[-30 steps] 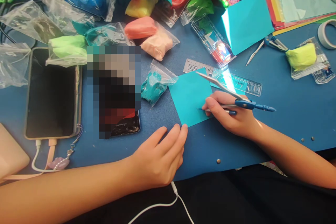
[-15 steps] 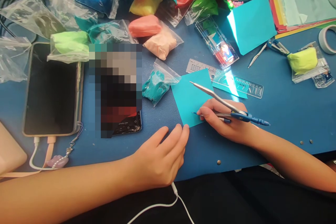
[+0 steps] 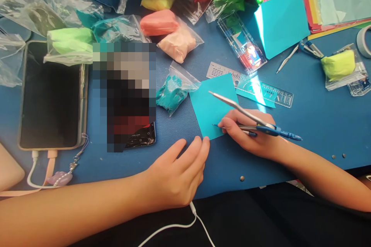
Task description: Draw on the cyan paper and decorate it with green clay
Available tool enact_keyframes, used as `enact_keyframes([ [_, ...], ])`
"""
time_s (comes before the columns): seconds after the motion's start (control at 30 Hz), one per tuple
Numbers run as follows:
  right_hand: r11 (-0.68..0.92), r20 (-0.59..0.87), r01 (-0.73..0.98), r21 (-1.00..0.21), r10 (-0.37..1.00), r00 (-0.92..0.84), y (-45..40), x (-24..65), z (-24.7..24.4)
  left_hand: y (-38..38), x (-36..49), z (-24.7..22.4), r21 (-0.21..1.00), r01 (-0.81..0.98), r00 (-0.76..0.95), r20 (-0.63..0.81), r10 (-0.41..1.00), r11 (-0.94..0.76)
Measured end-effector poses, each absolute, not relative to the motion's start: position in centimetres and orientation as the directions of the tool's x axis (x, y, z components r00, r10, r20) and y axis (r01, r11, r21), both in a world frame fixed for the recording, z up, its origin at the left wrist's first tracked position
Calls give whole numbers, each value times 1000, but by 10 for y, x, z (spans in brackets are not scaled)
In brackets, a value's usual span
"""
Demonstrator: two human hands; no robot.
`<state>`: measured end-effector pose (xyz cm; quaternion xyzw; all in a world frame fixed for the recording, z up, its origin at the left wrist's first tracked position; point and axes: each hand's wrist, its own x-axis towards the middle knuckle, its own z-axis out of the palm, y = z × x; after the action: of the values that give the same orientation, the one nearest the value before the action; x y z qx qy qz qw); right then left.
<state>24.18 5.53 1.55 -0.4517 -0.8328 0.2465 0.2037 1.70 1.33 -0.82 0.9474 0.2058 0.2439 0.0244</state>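
My right hand [image 3: 252, 133] is closed around a drawing compass [image 3: 242, 110] with a silver leg and a blue hinge. One leg points left over a blue paper square [image 3: 214, 104]; the other has its blue tip low over the paper near its right side, though I cannot tell if it touches. At the paper's lower corner rest the fingertips of my left hand [image 3: 181, 170], which lies open on the table with its fingers stretched out. Behind the paper is a clear ruler [image 3: 263, 90], partly covered by it. A bag of teal clay [image 3: 172, 92] sits just left of the paper.
A large phone [image 3: 50, 96] with plugged cables lies at the left, beside a partly blurred-out phone [image 3: 142, 139]. Bags of coloured clay [image 3: 159, 23] crowd the back. Farther right are a clear case [image 3: 242, 44], a second compass [image 3: 308, 48], a tape roll [image 3: 364, 42] and stacked paper [image 3: 339, 4].
The view has shifted slightly, so the things at the back and left sit a little differently. Both hands and the compass stay almost in place over the paper.
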Motion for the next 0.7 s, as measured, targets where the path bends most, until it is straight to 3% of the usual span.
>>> enact_keyframes([
  [0.7,464,153,663,-587,868,-472,54,242,16,15,16,-7,137,374,802,448,394,-917],
])
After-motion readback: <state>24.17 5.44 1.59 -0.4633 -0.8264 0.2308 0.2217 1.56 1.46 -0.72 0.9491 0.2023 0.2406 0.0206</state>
